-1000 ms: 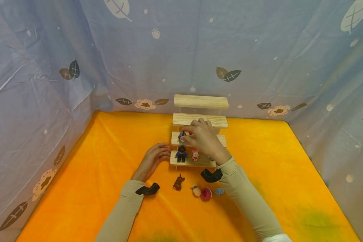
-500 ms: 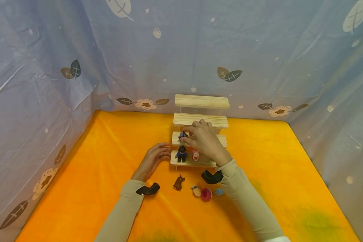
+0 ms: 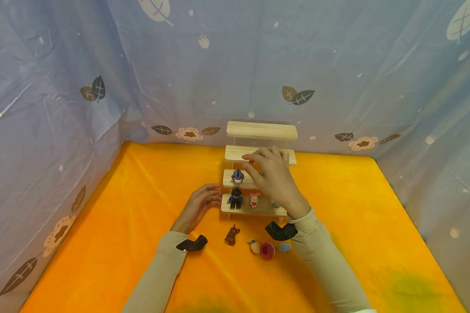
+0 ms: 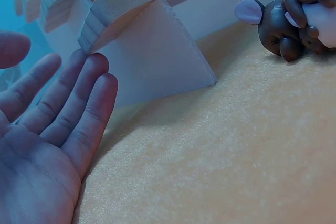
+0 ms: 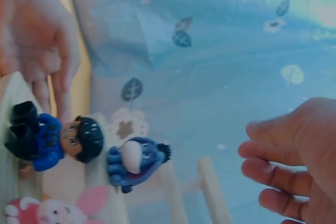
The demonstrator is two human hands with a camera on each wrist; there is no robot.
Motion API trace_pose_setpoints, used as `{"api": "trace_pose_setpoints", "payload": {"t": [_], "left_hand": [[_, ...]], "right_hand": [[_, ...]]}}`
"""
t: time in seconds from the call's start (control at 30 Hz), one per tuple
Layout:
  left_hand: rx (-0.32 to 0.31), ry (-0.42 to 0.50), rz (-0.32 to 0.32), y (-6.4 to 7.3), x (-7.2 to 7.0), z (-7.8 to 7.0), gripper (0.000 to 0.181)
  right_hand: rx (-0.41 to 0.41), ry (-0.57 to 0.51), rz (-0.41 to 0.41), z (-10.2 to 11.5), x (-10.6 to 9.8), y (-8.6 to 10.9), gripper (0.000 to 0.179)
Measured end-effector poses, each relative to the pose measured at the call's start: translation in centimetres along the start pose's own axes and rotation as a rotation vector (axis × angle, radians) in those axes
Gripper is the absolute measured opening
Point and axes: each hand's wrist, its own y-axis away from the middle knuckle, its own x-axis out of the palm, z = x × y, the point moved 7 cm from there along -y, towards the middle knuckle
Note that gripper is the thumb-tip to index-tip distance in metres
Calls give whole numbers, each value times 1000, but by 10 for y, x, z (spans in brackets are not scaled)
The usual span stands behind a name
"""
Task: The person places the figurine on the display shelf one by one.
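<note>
A blue-grey donkey figurine (image 3: 237,176) stands at the left end of the second shelf from the bottom. My right hand (image 3: 275,179) hovers up and right of it, apart from it, thumb and fingers spread with nothing visible between them. Straight fingers of my left hand (image 4: 47,124) reach the left end of the lowest shelf, fingertips right at its wooden corner. On that shelf stand a toy figure in a blue top and black cap (image 5: 58,139) and a pink piglet figurine (image 3: 254,200). Something at its right end is mostly hidden by my right wrist.
The stepped wooden display rack (image 3: 262,130) stands close to the back curtain. In front of it on the yellow cloth lie a brown animal figurine (image 3: 232,235), a cream-coloured toy (image 3: 254,246), a round red toy (image 3: 267,251) and a small light-blue piece (image 3: 285,248).
My right hand has let go of the donkey figurine and lifted up and to the right. The figurine now stands alone on its shelf. My left hand has stayed put.
</note>
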Motion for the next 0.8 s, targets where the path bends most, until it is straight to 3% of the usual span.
{"api": "trace_pose_setpoints", "payload": {"t": [0.2, 0.4, 0.57, 0.8], "left_hand": [[-1, -2, -7, -2, -1, 0, 47], [-6, -6, -3, 0, -1, 2, 48], [-9, -10, -9, 0, -1, 1, 47], [-14, -8, -13, -1, -1, 1, 46]], "right_hand": [[-10, -26, -97, 1, -14, 2, 20], [-33, -87, -135, 8, -24, 9, 18], [-79, -155, -127, 19, -28, 15, 18], [-160, -295, -35, 31, -24, 24, 18]]}}
